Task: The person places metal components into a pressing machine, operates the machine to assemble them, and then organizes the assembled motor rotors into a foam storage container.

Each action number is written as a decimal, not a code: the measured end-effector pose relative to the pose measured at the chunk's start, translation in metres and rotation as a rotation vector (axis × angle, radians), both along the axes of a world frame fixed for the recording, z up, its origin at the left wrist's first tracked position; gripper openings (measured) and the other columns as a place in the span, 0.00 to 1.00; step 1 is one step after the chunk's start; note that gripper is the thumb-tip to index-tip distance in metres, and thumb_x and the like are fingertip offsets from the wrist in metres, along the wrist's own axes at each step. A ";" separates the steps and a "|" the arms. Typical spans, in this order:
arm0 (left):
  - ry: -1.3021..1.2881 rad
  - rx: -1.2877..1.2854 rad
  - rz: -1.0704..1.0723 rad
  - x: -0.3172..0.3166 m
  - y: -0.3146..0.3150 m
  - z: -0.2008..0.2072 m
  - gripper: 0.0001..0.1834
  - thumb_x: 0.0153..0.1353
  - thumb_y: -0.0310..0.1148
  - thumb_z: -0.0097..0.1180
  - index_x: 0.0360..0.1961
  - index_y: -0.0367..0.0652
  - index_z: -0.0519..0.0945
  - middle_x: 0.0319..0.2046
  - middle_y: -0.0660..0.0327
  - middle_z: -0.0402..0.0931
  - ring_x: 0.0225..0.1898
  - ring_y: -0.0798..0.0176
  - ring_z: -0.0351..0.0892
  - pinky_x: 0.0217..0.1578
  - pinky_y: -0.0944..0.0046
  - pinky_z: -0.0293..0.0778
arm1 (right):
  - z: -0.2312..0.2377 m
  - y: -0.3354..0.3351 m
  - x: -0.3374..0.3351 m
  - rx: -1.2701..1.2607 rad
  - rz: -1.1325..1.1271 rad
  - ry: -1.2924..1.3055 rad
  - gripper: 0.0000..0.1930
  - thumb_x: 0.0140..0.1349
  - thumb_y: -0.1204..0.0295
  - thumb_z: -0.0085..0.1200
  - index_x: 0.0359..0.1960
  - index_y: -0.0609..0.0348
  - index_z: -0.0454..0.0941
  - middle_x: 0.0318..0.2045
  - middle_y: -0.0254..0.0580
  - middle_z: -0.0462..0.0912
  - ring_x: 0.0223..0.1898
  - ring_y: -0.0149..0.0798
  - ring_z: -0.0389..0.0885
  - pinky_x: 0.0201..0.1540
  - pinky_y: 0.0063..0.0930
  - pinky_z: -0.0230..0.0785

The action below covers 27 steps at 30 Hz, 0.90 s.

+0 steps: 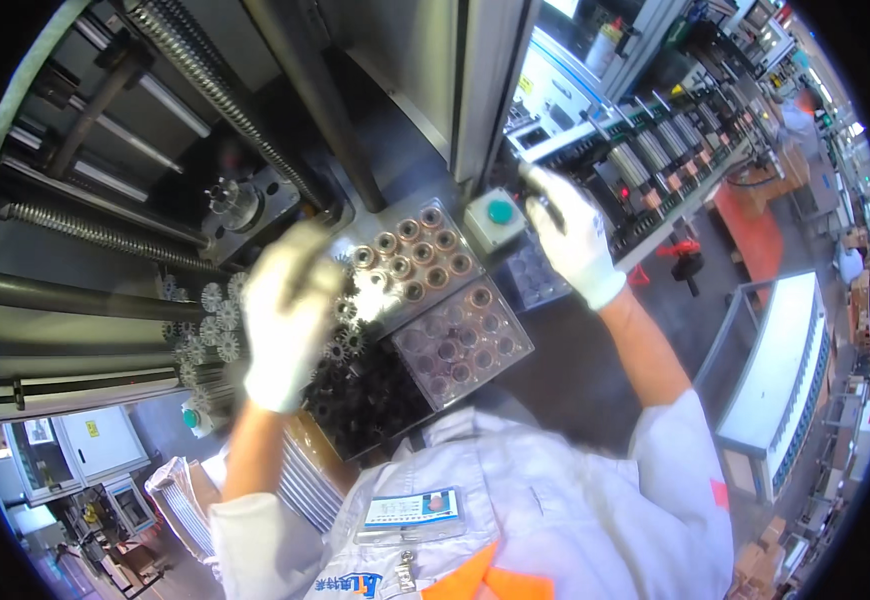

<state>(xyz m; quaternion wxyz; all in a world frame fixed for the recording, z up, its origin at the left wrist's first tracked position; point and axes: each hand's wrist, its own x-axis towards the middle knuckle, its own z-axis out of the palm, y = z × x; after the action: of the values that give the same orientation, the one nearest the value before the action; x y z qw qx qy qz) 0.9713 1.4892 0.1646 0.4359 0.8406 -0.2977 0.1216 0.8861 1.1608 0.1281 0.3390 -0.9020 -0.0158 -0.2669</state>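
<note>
My left hand, in a white glove, is smeared by motion over the toothed metal cores; its fingers cannot be read. Close to it on the right, a clear plastic tray holds several round copper-ringed parts. My right hand, also gloved in white, hovers to the right of a pale box with a green push button. Its thumb and forefinger look apart, with a dark patch between them and no part that I can make out.
Nearer me are a second clear pocketed tray and a dark bin of black parts. Machine rods and a coil spring crowd the left. Copper-wound parts line a conveyor at right; a person is far off.
</note>
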 end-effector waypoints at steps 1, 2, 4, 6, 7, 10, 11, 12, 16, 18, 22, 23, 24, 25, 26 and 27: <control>0.110 0.115 -0.099 -0.026 -0.007 -0.027 0.18 0.56 0.29 0.62 0.48 0.37 0.83 0.42 0.53 0.83 0.42 0.57 0.83 0.45 0.62 0.77 | -0.004 -0.002 0.007 -0.096 -0.023 -0.062 0.20 0.64 0.78 0.54 0.59 0.62 0.76 0.54 0.53 0.81 0.57 0.53 0.79 0.60 0.40 0.72; 0.288 0.180 -0.156 -0.049 -0.028 -0.044 0.18 0.58 0.31 0.62 0.50 0.39 0.83 0.42 0.52 0.84 0.40 0.58 0.84 0.44 0.62 0.78 | -0.023 -0.011 0.009 -0.237 -0.011 -0.094 0.19 0.64 0.79 0.51 0.57 0.60 0.78 0.54 0.53 0.82 0.56 0.54 0.80 0.59 0.42 0.73; 0.330 0.192 -0.252 -0.080 -0.065 -0.097 0.18 0.62 0.37 0.64 0.51 0.43 0.82 0.40 0.55 0.83 0.36 0.55 0.85 0.38 0.60 0.79 | -0.079 -0.028 -0.002 -0.419 0.129 0.120 0.19 0.63 0.78 0.47 0.55 0.58 0.78 0.54 0.53 0.82 0.53 0.53 0.80 0.57 0.43 0.73; 0.111 0.299 -0.274 -0.086 -0.090 -0.134 0.16 0.61 0.39 0.64 0.49 0.46 0.83 0.35 0.55 0.81 0.33 0.50 0.83 0.34 0.54 0.78 | -0.094 -0.034 -0.002 -0.353 0.200 0.179 0.19 0.62 0.76 0.48 0.56 0.57 0.78 0.54 0.52 0.82 0.51 0.53 0.81 0.56 0.44 0.73; 0.055 0.346 -0.273 -0.088 -0.097 -0.146 0.15 0.61 0.39 0.63 0.47 0.47 0.82 0.33 0.54 0.79 0.32 0.48 0.82 0.33 0.52 0.77 | -0.076 -0.031 0.002 -0.369 0.197 0.245 0.19 0.63 0.75 0.49 0.57 0.56 0.78 0.53 0.50 0.81 0.48 0.52 0.81 0.53 0.45 0.73; -0.081 0.570 -0.287 -0.084 -0.109 -0.173 0.13 0.62 0.39 0.60 0.44 0.46 0.80 0.31 0.53 0.76 0.30 0.48 0.80 0.30 0.50 0.75 | -0.074 -0.002 -0.027 -0.417 0.034 0.107 0.17 0.66 0.69 0.52 0.55 0.55 0.78 0.47 0.45 0.81 0.45 0.50 0.80 0.47 0.44 0.73; -0.085 0.583 -0.267 -0.081 -0.110 -0.178 0.13 0.62 0.39 0.60 0.44 0.46 0.80 0.31 0.53 0.76 0.30 0.48 0.80 0.30 0.50 0.75 | -0.084 0.004 -0.042 -0.290 0.018 0.186 0.17 0.66 0.66 0.54 0.55 0.54 0.78 0.47 0.46 0.82 0.44 0.50 0.81 0.46 0.44 0.74; -0.067 0.590 -0.277 -0.081 -0.113 -0.180 0.12 0.62 0.39 0.58 0.43 0.46 0.78 0.32 0.53 0.76 0.30 0.48 0.80 0.30 0.49 0.74 | -0.093 0.010 -0.062 -0.285 -0.019 0.313 0.20 0.65 0.61 0.57 0.56 0.53 0.78 0.46 0.48 0.82 0.45 0.51 0.82 0.47 0.43 0.74; 0.094 0.579 -0.287 -0.080 -0.132 -0.193 0.12 0.63 0.38 0.57 0.43 0.42 0.75 0.36 0.48 0.75 0.34 0.43 0.80 0.34 0.45 0.75 | -0.133 0.028 -0.104 -0.099 -0.041 0.797 0.23 0.64 0.53 0.57 0.56 0.51 0.79 0.47 0.48 0.83 0.47 0.52 0.83 0.50 0.46 0.74; 0.089 0.587 -0.308 -0.079 -0.141 -0.191 0.12 0.63 0.38 0.57 0.43 0.41 0.76 0.36 0.46 0.76 0.37 0.43 0.80 0.36 0.45 0.75 | -0.136 0.026 -0.104 -0.028 -0.058 0.819 0.22 0.64 0.54 0.57 0.54 0.52 0.80 0.46 0.48 0.84 0.47 0.52 0.84 0.50 0.45 0.74; 0.252 0.405 -0.272 -0.079 -0.142 -0.159 0.11 0.64 0.36 0.59 0.40 0.39 0.79 0.37 0.48 0.78 0.40 0.44 0.79 0.41 0.49 0.75 | -0.132 0.005 -0.104 0.199 0.002 0.754 0.17 0.65 0.59 0.57 0.47 0.58 0.82 0.40 0.51 0.86 0.43 0.53 0.85 0.46 0.42 0.75; 0.272 0.317 -0.245 -0.079 -0.139 -0.140 0.12 0.64 0.37 0.60 0.41 0.39 0.79 0.35 0.49 0.78 0.40 0.48 0.79 0.43 0.51 0.75 | -0.131 -0.007 -0.112 0.337 0.077 0.721 0.16 0.65 0.61 0.56 0.46 0.60 0.82 0.40 0.51 0.87 0.41 0.54 0.85 0.45 0.41 0.75; 0.336 0.250 -0.185 -0.080 -0.129 -0.117 0.12 0.64 0.37 0.61 0.42 0.39 0.81 0.36 0.51 0.78 0.41 0.51 0.79 0.45 0.54 0.74 | -0.127 -0.016 -0.123 0.456 0.093 0.679 0.16 0.66 0.63 0.55 0.46 0.64 0.81 0.37 0.51 0.87 0.38 0.50 0.85 0.43 0.39 0.75; 0.406 0.246 -0.199 -0.078 -0.123 -0.084 0.12 0.64 0.36 0.62 0.43 0.38 0.82 0.38 0.53 0.80 0.43 0.57 0.79 0.46 0.58 0.74 | -0.137 -0.033 -0.142 0.552 0.101 0.659 0.17 0.67 0.63 0.56 0.48 0.63 0.82 0.31 0.43 0.86 0.32 0.38 0.83 0.37 0.33 0.74; 0.488 0.239 -0.130 -0.078 -0.116 -0.064 0.12 0.63 0.35 0.63 0.43 0.37 0.83 0.39 0.54 0.81 0.45 0.59 0.79 0.48 0.59 0.74 | -0.136 -0.048 -0.164 0.693 -0.006 0.771 0.16 0.68 0.62 0.56 0.49 0.62 0.82 0.29 0.38 0.84 0.30 0.32 0.80 0.34 0.29 0.72; 0.565 0.229 -0.051 -0.078 -0.105 -0.054 0.12 0.63 0.34 0.63 0.43 0.37 0.83 0.41 0.56 0.82 0.47 0.61 0.79 0.49 0.61 0.73 | -0.131 -0.061 -0.187 0.829 -0.107 0.873 0.16 0.68 0.62 0.56 0.50 0.61 0.82 0.28 0.33 0.82 0.28 0.26 0.77 0.31 0.24 0.69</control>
<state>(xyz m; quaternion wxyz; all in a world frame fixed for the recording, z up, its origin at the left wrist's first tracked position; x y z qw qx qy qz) 0.8929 1.3846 0.1107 0.4067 0.8771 -0.1974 -0.1623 0.6992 1.1002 -0.0024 0.6236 -0.7205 0.2754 0.1273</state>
